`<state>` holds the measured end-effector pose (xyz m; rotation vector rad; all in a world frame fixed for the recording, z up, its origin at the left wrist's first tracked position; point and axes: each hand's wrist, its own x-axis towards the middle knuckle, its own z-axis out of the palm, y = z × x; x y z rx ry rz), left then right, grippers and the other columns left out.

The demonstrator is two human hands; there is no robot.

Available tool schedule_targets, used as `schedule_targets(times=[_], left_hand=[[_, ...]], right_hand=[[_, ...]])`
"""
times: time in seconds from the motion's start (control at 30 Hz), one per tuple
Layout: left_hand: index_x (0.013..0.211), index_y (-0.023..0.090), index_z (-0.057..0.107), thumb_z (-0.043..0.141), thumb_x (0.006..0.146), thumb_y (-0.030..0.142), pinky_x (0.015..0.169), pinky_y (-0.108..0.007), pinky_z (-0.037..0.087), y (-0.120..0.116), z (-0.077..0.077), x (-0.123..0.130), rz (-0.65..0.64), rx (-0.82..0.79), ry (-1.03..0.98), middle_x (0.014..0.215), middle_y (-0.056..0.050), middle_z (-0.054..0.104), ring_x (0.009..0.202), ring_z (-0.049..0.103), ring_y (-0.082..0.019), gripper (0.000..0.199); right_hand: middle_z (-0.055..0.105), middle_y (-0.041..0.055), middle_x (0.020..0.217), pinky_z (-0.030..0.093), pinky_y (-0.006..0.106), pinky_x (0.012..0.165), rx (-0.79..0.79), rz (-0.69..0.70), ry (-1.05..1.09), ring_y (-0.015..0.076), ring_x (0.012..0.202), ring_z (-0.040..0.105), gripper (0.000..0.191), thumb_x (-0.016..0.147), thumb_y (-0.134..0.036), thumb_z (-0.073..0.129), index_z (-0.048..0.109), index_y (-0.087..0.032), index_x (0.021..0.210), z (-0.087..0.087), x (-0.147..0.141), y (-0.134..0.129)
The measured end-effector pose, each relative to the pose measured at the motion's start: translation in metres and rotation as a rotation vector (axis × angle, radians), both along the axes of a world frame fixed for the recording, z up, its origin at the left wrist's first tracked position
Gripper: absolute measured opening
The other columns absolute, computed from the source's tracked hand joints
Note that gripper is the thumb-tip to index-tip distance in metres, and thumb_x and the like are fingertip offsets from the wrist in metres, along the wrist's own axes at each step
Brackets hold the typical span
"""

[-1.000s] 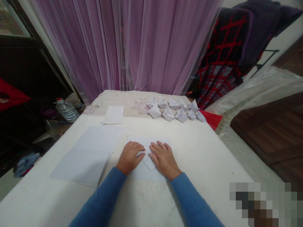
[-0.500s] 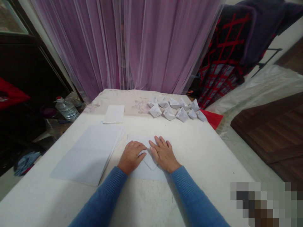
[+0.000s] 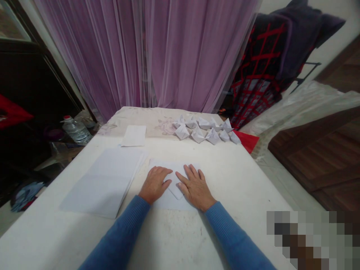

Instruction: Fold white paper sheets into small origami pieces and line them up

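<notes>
A small folded piece of white paper (image 3: pixel 176 190) lies between my hands, its lower corner pointing toward me. Beneath it is a flat white sheet (image 3: pixel 171 204) on the table. My left hand (image 3: pixel 155 183) rests at the left side of the folded piece, thumb apart from the fingers, which reach toward its upper part. On the right side, my right hand (image 3: pixel 196 186) lies flat with its fingers spread, pressing on the paper. Part of the folded piece is hidden under the hands.
A stack of white paper (image 3: pixel 108 180) lies at the left, with a smaller white pad (image 3: pixel 134 135) behind it. Several folded paper boats (image 3: pixel 197 135) stand in rows at the back right. A red item (image 3: pixel 247 140) shows beyond the table's right edge.
My right hand's fingers are spread a little wider, and a slightly larger gap shows between the two hands. The whole view has shifted slightly.
</notes>
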<state>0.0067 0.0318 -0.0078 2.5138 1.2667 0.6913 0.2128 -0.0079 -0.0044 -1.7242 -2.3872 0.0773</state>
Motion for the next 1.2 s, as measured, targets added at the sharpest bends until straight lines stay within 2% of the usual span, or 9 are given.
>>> schedule_targets(times=[0.2, 0.43, 0.7, 0.87, 1.13, 1.2], left_hand=[[0.126, 0.024, 0.058, 0.052, 0.089, 0.021, 0.103, -0.047, 0.035, 0.0, 0.001, 0.001, -0.014, 0.032, 0.103, 0.113, -0.008, 0.062, 0.107, 0.054, -0.023, 0.037], [0.127, 0.026, 0.059, 0.054, 0.083, 0.014, 0.098, -0.046, 0.037, -0.004, 0.007, 0.011, 0.059, 0.064, 0.156, 0.11, -0.007, 0.061, 0.105, 0.052, -0.025, 0.046], [0.121, 0.03, 0.063, 0.052, 0.08, 0.013, 0.095, -0.044, 0.038, -0.003, 0.003, 0.014, 0.085, 0.111, 0.145, 0.107, -0.006, 0.06, 0.102, 0.051, -0.023, 0.045], [0.12, 0.03, 0.064, 0.052, 0.079, 0.013, 0.094, -0.043, 0.039, -0.003, 0.005, 0.015, 0.092, 0.111, 0.166, 0.105, -0.005, 0.061, 0.102, 0.052, -0.023, 0.046], [0.112, 0.027, 0.068, 0.055, 0.079, 0.018, 0.088, -0.043, 0.043, -0.003, 0.016, 0.021, 0.122, 0.126, 0.225, 0.1, -0.007, 0.065, 0.095, 0.057, -0.025, 0.037], [0.108, 0.027, 0.07, 0.056, 0.08, 0.02, 0.092, -0.047, 0.041, -0.003, 0.019, 0.023, 0.127, 0.147, 0.242, 0.104, -0.008, 0.066, 0.098, 0.058, -0.026, 0.032]], right_hand=[[0.032, 0.0096, 0.154, 0.02, 0.058, 0.11, 0.001, 0.045, 0.02, 0.0318, 0.143, 0.022, 0.045, 0.096, -0.049, 0.042, 0.045, -0.037, 0.14, -0.001, 0.005, -0.016], [0.033, 0.0053, 0.154, 0.019, 0.058, 0.111, 0.003, 0.084, 0.027, 0.0308, 0.143, 0.021, 0.047, 0.096, -0.047, 0.043, 0.044, -0.033, 0.141, 0.0, 0.006, -0.029], [0.039, 0.0089, 0.15, 0.019, 0.059, 0.113, -0.034, 0.136, 0.009, 0.0303, 0.143, 0.024, 0.057, 0.097, -0.051, 0.037, 0.038, -0.02, 0.145, 0.01, 0.004, -0.009], [0.034, 0.0083, 0.152, 0.019, 0.058, 0.113, -0.074, 0.158, -0.006, 0.0299, 0.143, 0.022, 0.059, 0.098, -0.051, 0.036, 0.033, -0.02, 0.148, 0.011, 0.002, 0.003], [0.036, 0.0088, 0.152, 0.019, 0.057, 0.114, -0.032, 0.143, -0.021, 0.0291, 0.143, 0.023, 0.057, 0.098, -0.049, 0.037, 0.035, -0.021, 0.147, 0.006, 0.028, -0.03], [0.036, 0.0086, 0.152, 0.02, 0.057, 0.113, -0.031, 0.125, -0.03, 0.0299, 0.143, 0.024, 0.057, 0.097, -0.048, 0.038, 0.035, -0.02, 0.147, 0.006, 0.033, -0.038]])
